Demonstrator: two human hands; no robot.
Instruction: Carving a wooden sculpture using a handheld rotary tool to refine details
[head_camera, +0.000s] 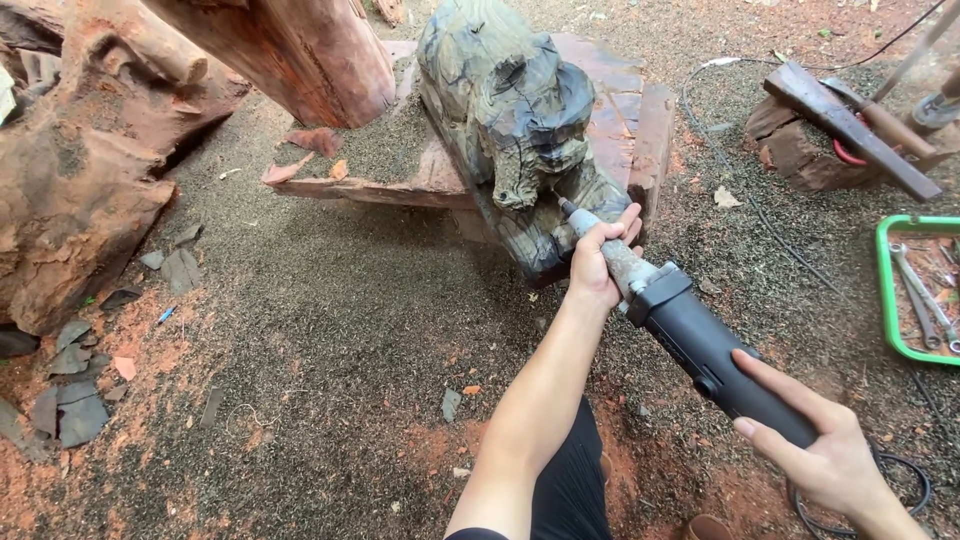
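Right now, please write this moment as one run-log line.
left hand: grips grinder neck | right hand: holds grinder body | bit on carving | tray at right

The ground (330, 330) is bare earth, grey with sawdust and grit in the middle and reddish toward the near-left corner and along the near edge. A flat reddish wood slab (620, 110) lies at the far middle and carries a dark animal carving (520, 130). A large rough log (90, 170) rests along the left edge, with grey bark flakes (70, 400) scattered near it. At the right edge sits a green tray (890, 300) holding wrenches. A black cable (760, 210) snakes across the far right, past a stump (800, 150).
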